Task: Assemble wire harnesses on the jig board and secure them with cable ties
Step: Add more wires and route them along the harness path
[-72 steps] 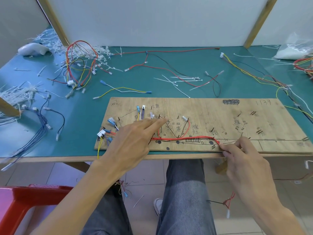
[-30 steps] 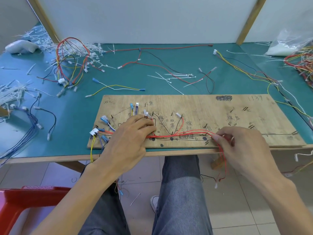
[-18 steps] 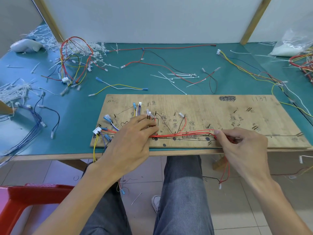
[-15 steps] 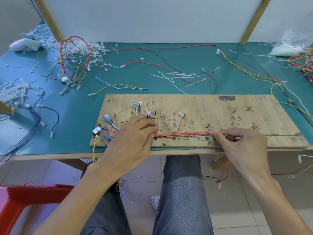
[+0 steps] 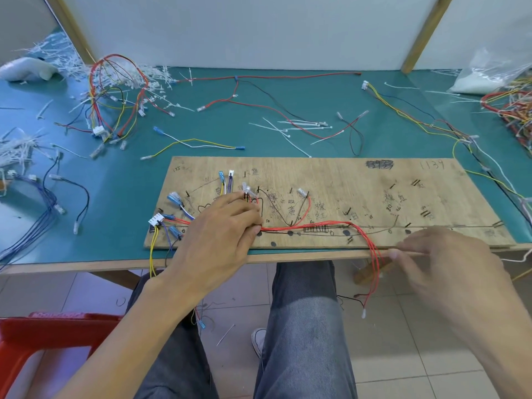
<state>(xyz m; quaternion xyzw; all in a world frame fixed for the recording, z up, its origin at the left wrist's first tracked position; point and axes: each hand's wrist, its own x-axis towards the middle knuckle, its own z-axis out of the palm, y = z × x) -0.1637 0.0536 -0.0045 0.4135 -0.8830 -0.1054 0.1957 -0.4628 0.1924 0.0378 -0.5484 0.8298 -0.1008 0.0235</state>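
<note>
Denim-clad legs (image 5: pixel 302 326): nearest, below the table edge, over a tiled floor.
Red plastic seat (image 5: pixel 43 338): near left corner, beside the left leg.
Left hand (image 5: pixel 218 234): palm down on the left part of the board. Bent fingers and thumb close on the left end of the red wire bundle, holding it against the wood.
Right hand (image 5: pixel 440 254): at the board's near edge, right of centre, blurred. Its fingertips are just beside the hanging red wires, and the grip cannot be told.
Red wire bundle (image 5: pixel 316 226): runs right from the left hand along the near strip of the board, bends, crosses the near edge and hangs toward the floor. A white terminal sits at its end.
Plywood jig board (image 5: pixel 374 191): flat on the mat at the table's near edge, with pen markings and short pegs across it.
White connector (image 5: pixel 157 219): at the board's near left corner, with yellow wires falling from it over the edge.
Green table mat (image 5: pixel 123 203): under the board.
Yellow-and-white wire pair (image 5: pixel 201 145): just beyond the board's far left edge, with blue terminals.
White cable ties (image 5: pixel 302 123): loose on the mat, beyond the board's middle.
Coiled harness (image 5: pixel 115 90): far left, red and yellow loops standing among white tie offcuts.
Clear plastic bag (image 5: pixel 489 70): far right corner.
</note>
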